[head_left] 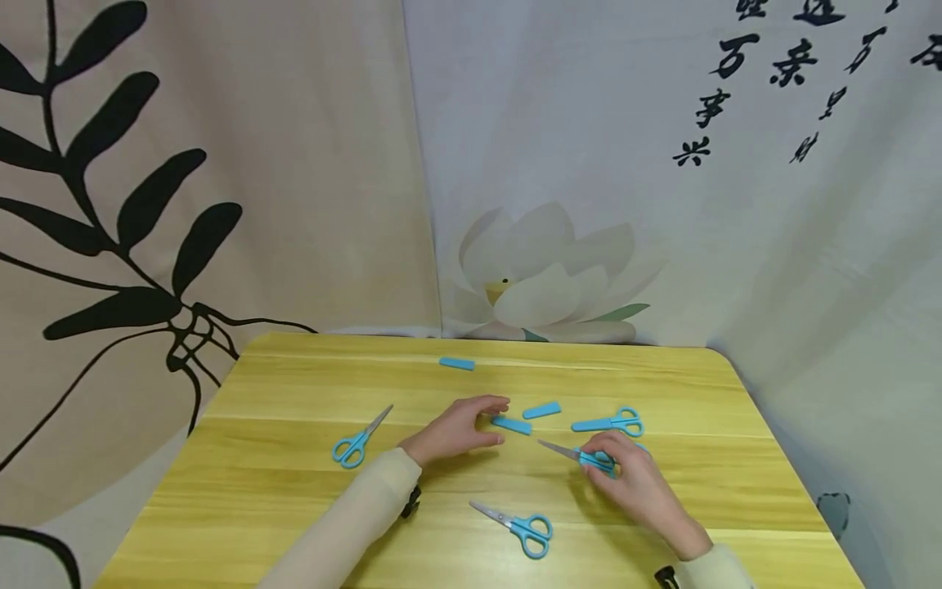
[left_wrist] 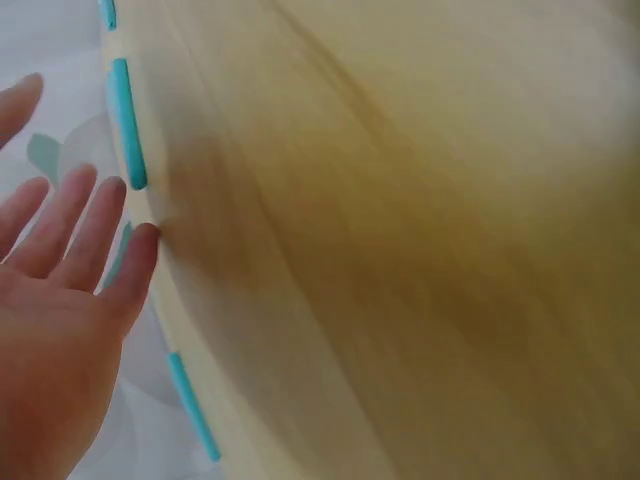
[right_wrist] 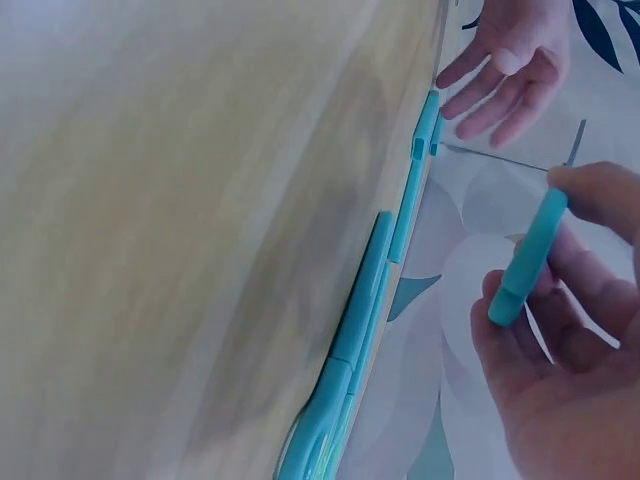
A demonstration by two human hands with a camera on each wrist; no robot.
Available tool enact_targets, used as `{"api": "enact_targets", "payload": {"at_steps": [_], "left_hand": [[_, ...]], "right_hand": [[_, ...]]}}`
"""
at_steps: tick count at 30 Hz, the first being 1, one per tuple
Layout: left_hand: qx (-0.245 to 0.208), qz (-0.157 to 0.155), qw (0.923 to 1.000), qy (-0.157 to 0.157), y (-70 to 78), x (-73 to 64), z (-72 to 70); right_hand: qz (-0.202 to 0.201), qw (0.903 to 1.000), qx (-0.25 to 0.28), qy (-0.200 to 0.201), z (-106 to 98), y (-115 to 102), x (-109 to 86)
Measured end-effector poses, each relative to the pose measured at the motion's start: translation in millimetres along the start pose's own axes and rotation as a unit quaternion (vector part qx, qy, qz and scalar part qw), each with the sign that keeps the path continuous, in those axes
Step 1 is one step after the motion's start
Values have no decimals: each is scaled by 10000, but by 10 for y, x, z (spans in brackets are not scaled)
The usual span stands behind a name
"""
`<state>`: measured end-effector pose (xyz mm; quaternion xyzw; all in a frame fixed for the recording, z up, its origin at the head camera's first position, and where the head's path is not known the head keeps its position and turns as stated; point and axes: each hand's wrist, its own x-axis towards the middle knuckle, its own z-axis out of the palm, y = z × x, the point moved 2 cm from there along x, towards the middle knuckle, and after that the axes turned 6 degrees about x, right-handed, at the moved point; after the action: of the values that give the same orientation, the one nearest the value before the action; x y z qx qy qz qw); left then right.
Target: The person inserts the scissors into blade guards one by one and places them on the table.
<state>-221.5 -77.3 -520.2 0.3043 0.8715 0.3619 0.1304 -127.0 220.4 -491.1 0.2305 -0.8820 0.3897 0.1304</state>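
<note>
My right hand pinches blue-handled scissors between thumb and fingers above the table. Their bare metal blades point left. In the right wrist view, the scissors' handle is seen edge-on. The left hand has its fingers spread and holds nothing. Close by its fingertips lies a loose blue blade cover. A second blade cover lies just behind and to the right of that one. Beyond the right hand lie scissors in their cover, and a bit of blue shows behind the knuckles.
Unsheathed scissors lie left of the left arm, blades toward the back. Another unsheathed pair lies near the front, between the forearms. One more blue cover is near the back edge of the wooden table. Printed curtains hang behind.
</note>
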Motion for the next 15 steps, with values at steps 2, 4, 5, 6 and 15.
{"api": "enact_targets", "payload": {"at_steps": [2, 4, 5, 6, 15], "left_hand": [[-164, -75, 9998, -44, -10, 57, 22], [-209, -127, 9997, -47, -12, 107, 38], [-235, -147, 9996, -48, -17, 131, 47], [-244, -154, 9996, -52, -18, 154, 54], [-17, -202, 9998, -34, -22, 299, 125]], "right_hand": [[9, 10000, -37, -6, -6, 13, 3], [4, 10000, -36, -17, -9, 21, 7], [-8, 10000, -39, -20, -8, 26, 7], [-12, 10000, -41, -28, -7, 29, 7], [-84, 10000, 17, -19, 14, 60, 0]]}}
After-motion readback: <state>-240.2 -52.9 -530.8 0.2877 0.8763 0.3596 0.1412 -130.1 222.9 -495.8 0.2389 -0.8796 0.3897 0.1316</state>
